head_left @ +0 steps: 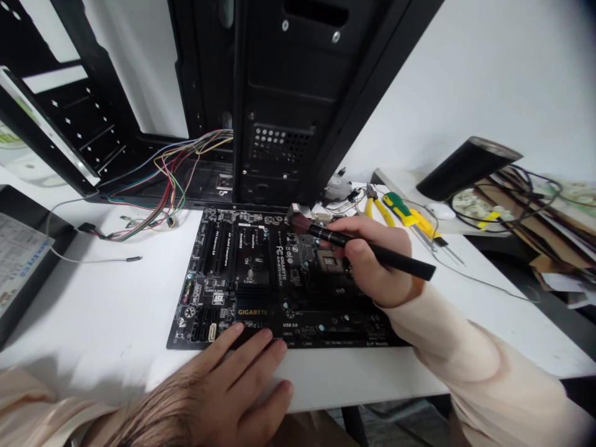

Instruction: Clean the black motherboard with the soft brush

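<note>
A black motherboard [298, 310] marked GIGABYTE lies flat on the white table [116, 298]. My right hand [379, 257] is closed around the black handle of a brush [395, 257]. The brush's dark reddish bristles reach the far edge of the board, beside the metal rear ports [298, 212]; whether they touch is hard to see. My left hand [233, 379] lies with its fingers stretched out, fingertips on the near edge of the motherboard below the gold lettering. It holds nothing.
Behind the board stands an open black computer case [288, 93] with loose coloured wires [172, 167]. A black labelled box [23, 261] sits at the left. Yellow-handled pliers [382, 208], a green-and-yellow screwdriver [400, 208], a black cylinder [465, 167] and cables lie at the right.
</note>
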Motion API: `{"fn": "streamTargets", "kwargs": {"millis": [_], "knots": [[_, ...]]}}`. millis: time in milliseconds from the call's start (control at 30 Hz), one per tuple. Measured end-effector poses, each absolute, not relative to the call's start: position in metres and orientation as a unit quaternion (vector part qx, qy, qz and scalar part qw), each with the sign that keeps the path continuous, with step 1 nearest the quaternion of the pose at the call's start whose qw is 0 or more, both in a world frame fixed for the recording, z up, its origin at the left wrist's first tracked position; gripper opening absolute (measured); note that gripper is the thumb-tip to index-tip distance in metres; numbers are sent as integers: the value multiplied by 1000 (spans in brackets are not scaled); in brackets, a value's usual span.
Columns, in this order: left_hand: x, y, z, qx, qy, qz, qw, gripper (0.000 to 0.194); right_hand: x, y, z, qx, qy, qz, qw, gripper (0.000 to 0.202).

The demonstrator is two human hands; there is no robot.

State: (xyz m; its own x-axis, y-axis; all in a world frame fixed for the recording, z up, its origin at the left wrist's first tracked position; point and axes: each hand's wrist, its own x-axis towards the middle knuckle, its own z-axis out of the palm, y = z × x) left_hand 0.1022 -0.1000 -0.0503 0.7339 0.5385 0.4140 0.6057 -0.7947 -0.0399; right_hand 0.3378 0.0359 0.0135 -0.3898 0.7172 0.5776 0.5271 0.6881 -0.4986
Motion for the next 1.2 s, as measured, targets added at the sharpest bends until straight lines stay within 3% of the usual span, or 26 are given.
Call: {"fn": "streamTargets", "kwargs": {"millis": [133, 233, 367, 633, 867, 1033, 1200], "knots": [[102, -100, -51, -928, -309, -194, 82, 20, 334, 37, 10, -385, -836, 36, 390, 4], [102, -100, -51, -927, -310, -195, 78, 19, 334, 41, 9, -355, -864, 0, 357, 9], [103, -100, -50, -926, -313, -196, 79, 19, 335, 45, 7, -331, -894, 13, 301, 10], [102, -100, -50, -927, -311, -191, 85, 20, 333, 46, 6, -293, -917, 34, 270, 5], [101, -99, -49, -931, -299, -187, 94, 21, 339, 43, 14, -321, -901, 107, 270, 8], [101, -99, -47, -933, -303, -177, 78, 22, 337, 38, 14, -392, -840, 44, 373, 6], [102, -99, -48, -926, -308, -201, 81, 20, 335, 43, 5, -360, -864, 2, 351, 11]]}}
